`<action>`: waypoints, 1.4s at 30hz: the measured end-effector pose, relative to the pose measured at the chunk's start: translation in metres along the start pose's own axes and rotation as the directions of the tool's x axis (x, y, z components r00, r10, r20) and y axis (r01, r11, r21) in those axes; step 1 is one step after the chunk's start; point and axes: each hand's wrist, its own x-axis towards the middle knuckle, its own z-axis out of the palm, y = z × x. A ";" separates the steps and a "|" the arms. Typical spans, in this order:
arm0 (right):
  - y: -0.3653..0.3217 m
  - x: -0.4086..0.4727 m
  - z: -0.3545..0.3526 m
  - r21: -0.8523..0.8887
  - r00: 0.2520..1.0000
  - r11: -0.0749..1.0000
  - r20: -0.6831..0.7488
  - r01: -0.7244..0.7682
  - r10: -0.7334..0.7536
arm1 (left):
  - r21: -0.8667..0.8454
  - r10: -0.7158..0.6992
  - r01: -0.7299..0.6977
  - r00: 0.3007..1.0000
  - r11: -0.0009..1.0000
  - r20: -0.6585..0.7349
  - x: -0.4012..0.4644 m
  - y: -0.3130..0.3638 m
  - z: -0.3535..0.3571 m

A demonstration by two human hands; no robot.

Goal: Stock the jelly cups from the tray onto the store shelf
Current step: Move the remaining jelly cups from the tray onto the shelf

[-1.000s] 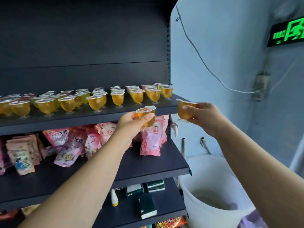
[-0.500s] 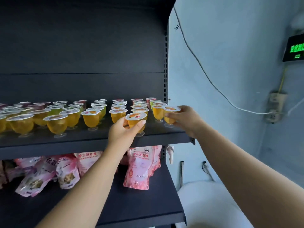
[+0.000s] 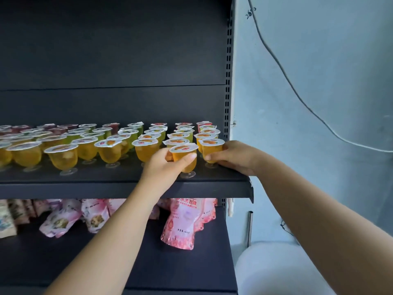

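Observation:
Rows of orange, yellow and green jelly cups (image 3: 110, 149) with white foil lids stand on the dark store shelf (image 3: 119, 189). My left hand (image 3: 164, 165) grips an orange jelly cup (image 3: 184, 155) whose foot touches the shelf near the front edge. My right hand (image 3: 236, 155) grips another orange jelly cup (image 3: 211, 146) standing at the shelf's right end, in front of the last column. The tray is out of view.
Pink pouches (image 3: 187, 220) and snack bags (image 3: 61, 220) lie on the lower shelf (image 3: 63, 258). A perforated upright (image 3: 228, 67) bounds the shelf on the right. Beyond it are a blue wall with a cable (image 3: 297, 99) and a white bucket (image 3: 274, 271) below.
Both hands have carried their cups up from below shelf height and forward onto the shelf. The cups now stand on it at the front right, and the view has tilted up.

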 end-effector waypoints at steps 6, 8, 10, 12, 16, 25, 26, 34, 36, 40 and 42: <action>0.010 -0.022 -0.026 -0.465 0.978 0.883 -0.150 0.060 -0.145 | 0.044 0.005 -0.006 1.000 0.999 0.026 -0.011 0.017 0.029; 0.020 -0.032 -0.028 -0.510 0.961 0.852 -0.160 0.117 -0.227 | 0.051 0.010 -0.010 1.000 0.999 0.004 -0.013 0.023 0.041; 0.031 -0.043 -0.025 -0.515 0.956 0.840 -0.121 0.169 -0.267 | 0.096 0.014 -0.011 1.000 0.995 -0.026 -0.013 0.027 0.050; 0.040 -0.051 -0.023 -0.457 0.955 0.865 -0.094 0.209 -0.280 | 0.158 0.014 -0.005 0.998 0.987 -0.056 -0.012 0.029 0.058; 0.051 -0.053 -0.024 -0.367 0.943 0.891 -0.091 0.268 -0.321 | 0.236 0.005 0.015 0.996 0.972 -0.085 -0.012 0.030 0.065; 0.050 -0.062 -0.033 -0.481 0.924 0.816 -0.031 0.320 -0.381 | 0.300 0.014 0.026 0.991 0.954 -0.133 -0.029 0.026 0.063; 0.048 -0.067 -0.033 -0.539 0.912 0.775 -0.030 0.329 -0.408 | 0.323 0.038 0.018 0.985 0.946 -0.166 -0.036 0.024 0.060; 0.024 -0.105 0.010 -0.770 0.805 0.454 0.128 0.449 -0.579 | 0.749 0.180 0.016 0.967 0.662 -0.180 -0.090 0.005 0.001; 0.022 -0.115 0.037 -0.795 0.804 0.396 0.184 0.460 -0.565 | 0.801 0.151 0.029 0.977 0.599 -0.148 -0.110 0.000 -0.020; 0.027 -0.131 0.109 -0.804 0.807 0.342 0.266 0.487 -0.527 | 0.870 0.094 0.053 0.989 0.491 -0.113 -0.167 -0.015 -0.073; 0.031 -0.142 0.153 -0.792 0.816 0.341 0.312 0.506 -0.488 | 0.879 0.065 0.067 0.992 0.473 -0.111 -0.203 -0.026 -0.107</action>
